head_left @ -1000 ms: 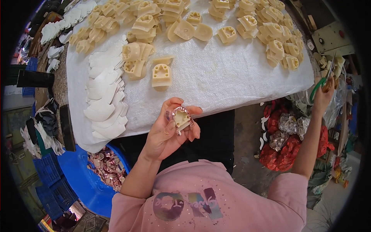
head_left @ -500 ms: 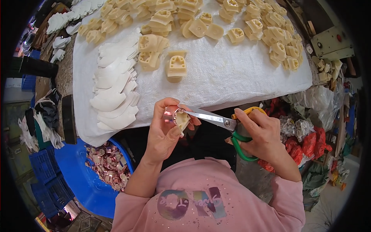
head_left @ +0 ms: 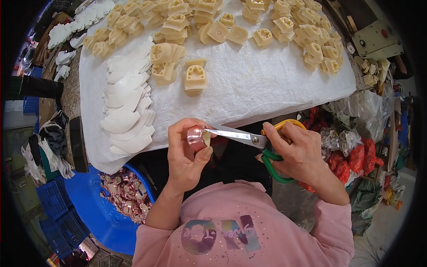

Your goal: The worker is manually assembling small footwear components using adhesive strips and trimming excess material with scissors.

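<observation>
Shiny pink skin wrapped the small cup-shaped piece (head_left: 195, 139) that the left hand (head_left: 183, 156) held up near the cloth-covered table's near edge, its cream lip facing three o'clock. The step in hand looked like trimming that lip: the scissors (head_left: 237, 134) reached in from three o'clock, their points at the rim around two o'clock. Whether the blades had bitten, or merely rested there, could not be told. The next move seemed to call for a small, controlled snip along the rim, with the piece held firm and the fingertips clear of the steel.

The piece sat within the curl of the left fingers, at one o'clock from the palm. The index finger arched over its top, and the thumb came up at five o'clock, close by the lower rim; together they pinched it, though the fingers behind were hidden. The right hand (head_left: 300, 152) gripped the yellow and green handles, fingers curled around them. At eight o'clock from the left hand, a blue tub (head_left: 91, 216) held similar pink scraps (head_left: 126, 196).
</observation>
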A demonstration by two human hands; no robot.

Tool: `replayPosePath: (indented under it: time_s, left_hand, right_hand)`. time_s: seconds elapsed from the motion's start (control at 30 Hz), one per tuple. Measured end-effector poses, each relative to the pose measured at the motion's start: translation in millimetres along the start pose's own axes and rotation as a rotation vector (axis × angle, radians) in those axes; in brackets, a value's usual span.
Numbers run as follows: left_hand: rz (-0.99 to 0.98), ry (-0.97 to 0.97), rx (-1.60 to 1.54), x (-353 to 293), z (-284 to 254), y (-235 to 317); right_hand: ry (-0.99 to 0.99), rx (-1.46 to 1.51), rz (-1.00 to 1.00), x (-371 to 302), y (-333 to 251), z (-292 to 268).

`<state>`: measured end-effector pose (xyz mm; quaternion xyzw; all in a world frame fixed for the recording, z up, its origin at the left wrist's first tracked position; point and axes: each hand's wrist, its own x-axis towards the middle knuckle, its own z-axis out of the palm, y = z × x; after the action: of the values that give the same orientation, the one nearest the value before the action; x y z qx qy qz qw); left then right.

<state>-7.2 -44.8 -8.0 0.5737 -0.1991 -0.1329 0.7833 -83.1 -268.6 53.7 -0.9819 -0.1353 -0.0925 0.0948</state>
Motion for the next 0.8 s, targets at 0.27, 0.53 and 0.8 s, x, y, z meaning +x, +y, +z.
replayPosePath:
  time_s: [0.27,0.53,0.8]
  left_hand:
    - [-0.057,0.06,-0.162,1,6,-1]
    - [-0.162,0.075,-0.366,1,8,0]
    - [-0.145,0.078,-0.277,0,7,-1]
  right_hand:
    - [0.039,0.035,0.009,-1,-4,14]
    - [0.036,0.079,0.039,-3,-5,18]
    - [0.112,-0.006,-0.015,1,-2,18]
